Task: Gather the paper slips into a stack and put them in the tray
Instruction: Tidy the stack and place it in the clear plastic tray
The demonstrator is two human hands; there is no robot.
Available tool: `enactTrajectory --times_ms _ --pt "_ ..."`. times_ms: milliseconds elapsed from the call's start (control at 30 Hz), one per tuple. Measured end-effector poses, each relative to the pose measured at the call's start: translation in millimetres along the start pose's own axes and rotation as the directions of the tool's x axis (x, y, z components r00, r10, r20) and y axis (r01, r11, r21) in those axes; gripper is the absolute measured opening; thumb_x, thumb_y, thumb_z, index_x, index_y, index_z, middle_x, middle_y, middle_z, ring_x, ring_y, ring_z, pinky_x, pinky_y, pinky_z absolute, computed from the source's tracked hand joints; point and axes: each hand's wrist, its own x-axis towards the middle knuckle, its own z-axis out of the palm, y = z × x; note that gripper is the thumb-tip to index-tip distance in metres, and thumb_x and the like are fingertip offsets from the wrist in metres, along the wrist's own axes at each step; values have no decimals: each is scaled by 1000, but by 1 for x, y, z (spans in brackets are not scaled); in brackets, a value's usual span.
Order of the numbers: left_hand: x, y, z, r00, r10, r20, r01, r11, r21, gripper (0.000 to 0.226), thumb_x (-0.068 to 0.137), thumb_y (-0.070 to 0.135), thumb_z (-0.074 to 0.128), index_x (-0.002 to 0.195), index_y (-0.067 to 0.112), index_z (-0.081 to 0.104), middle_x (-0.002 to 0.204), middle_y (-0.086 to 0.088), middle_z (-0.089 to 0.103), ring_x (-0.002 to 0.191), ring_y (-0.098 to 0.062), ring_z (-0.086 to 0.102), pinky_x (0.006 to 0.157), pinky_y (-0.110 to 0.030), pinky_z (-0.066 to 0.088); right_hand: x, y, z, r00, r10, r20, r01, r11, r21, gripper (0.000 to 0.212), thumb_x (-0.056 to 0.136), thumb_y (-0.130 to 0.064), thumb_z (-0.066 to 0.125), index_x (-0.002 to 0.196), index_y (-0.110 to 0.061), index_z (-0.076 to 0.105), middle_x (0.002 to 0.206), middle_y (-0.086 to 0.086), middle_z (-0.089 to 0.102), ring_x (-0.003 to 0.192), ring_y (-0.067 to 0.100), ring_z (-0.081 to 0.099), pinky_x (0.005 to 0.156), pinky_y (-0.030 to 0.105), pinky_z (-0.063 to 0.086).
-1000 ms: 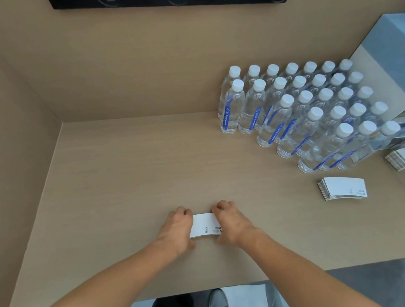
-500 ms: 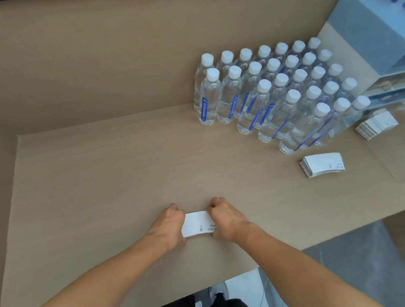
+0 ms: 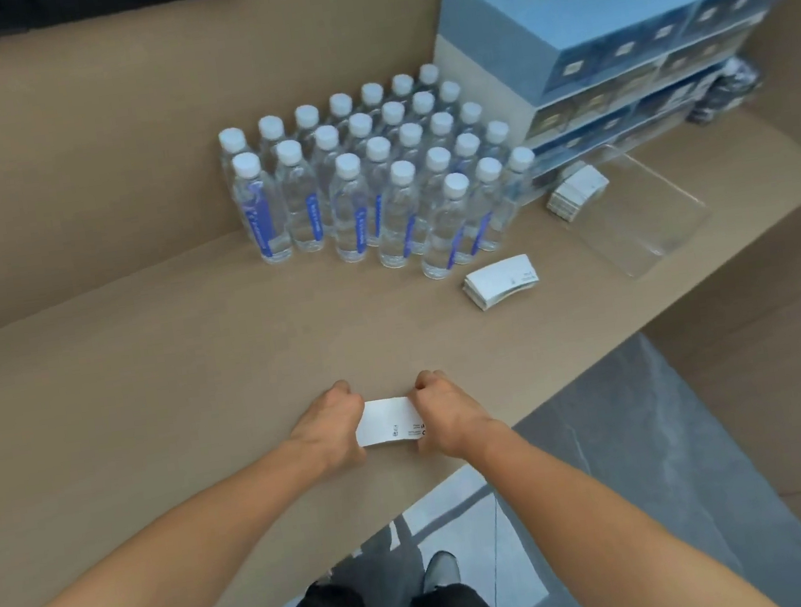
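1. The left hand and right hand each pinch one end of the paper slips, low over the table.
2. The clear tray sits far right, well apart.

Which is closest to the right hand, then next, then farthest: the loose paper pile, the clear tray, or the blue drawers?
From the right hand:
1. Loose paper pile, on the table, front of the bottles.
2. Clear tray, farther right.
3. Blue drawers, back right corner.

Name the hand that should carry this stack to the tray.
Right hand, probably: the clear tray lies far to the right, and both hands already pinch the stack of paper slips; the left hand would cross over.
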Motion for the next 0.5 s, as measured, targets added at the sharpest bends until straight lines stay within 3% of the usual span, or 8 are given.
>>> enactTrajectory --times_ms 100,300,500 --pt "8 45 -6 1000 29 -1 -29 999 32 38 73 25 72 106 12 60 113 -5 50 99 -26 59 72 -28 46 -23 38 -10 999 30 -36 -30 999 16 41 71 -8 74 110 -3 60 119 12 46 106 30 53 94 33 49" --pt "27 148 -12 986 166 -16 -164 982 90 45 74 32 76 112 12 63 115 -7 51 100 -27 60 75 -30 46 -78 126 -21 982 153 -108 -147 987 60 39 71 -16 76 105 -8 58 113 9 46 99 30 56 85 37 53" --pt "48 226 -19 948 317 26 -317 935 161 46 75 24 78 115 8 62 117 -9 51 99 -27 59 80 -34 52 -119 192 -30 952 273 -138 -260 960 105 51 72 -18 77 117 -5 56 122 9 45 117 25 45 96 36 49"
